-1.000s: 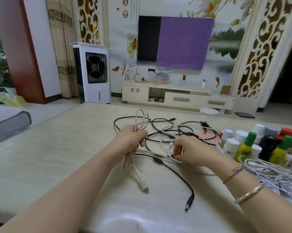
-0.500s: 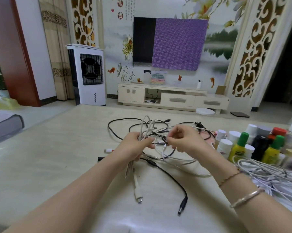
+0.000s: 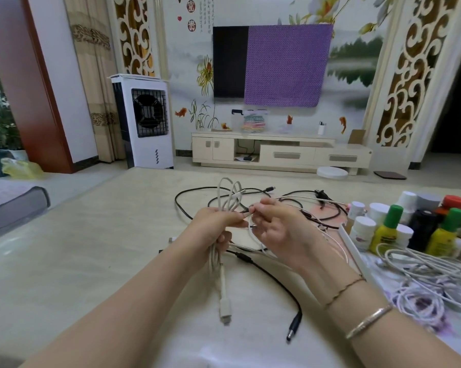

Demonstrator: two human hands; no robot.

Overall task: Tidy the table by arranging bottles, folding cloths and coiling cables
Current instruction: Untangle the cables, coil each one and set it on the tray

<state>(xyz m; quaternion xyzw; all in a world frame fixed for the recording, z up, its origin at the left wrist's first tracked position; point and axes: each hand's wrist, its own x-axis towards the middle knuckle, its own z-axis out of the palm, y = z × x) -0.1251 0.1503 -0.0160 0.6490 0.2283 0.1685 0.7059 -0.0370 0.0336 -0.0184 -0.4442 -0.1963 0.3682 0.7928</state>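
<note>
Head view: a pale, smooth table (image 3: 64,261) fills the lower frame, both bare forearms reaching in from the bottom edge.
Left hand (image 3: 213,227): at centre frame, fingers curled round a bundle of white cable (image 3: 228,200), a firm closed grip.
White cable: thin, round and rubbery; its folded loops stand up above the fist, and its tail hangs below, ending in a flat white plug (image 3: 225,312) that lies on the table at lower centre.
Right hand (image 3: 274,227): just right of the left hand, thumb and forefinger pinching a thin strand of cable beside the bundle; whether that strand is part of the white cable I cannot tell.
Black cable (image 3: 274,280): matte, with a thicker lump along it, running from under the hands toward the lower right and ending in a cylindrical barrel plug (image 3: 294,325).
Tangle (image 3: 303,205): loose black and silvery braided cables in open curves behind the hands, centre right.
Bottles (image 3: 410,221): a tight cluster at the right edge; squat white plastic jars, two yellow squeeze bottles with green conical caps, one black bottle, one red cap.
White cords (image 3: 423,272): a heap of slim glossy loops at lower right, in front of the bottles.
Wrist: a thin chain and a metal bangle on the right forearm.
</note>
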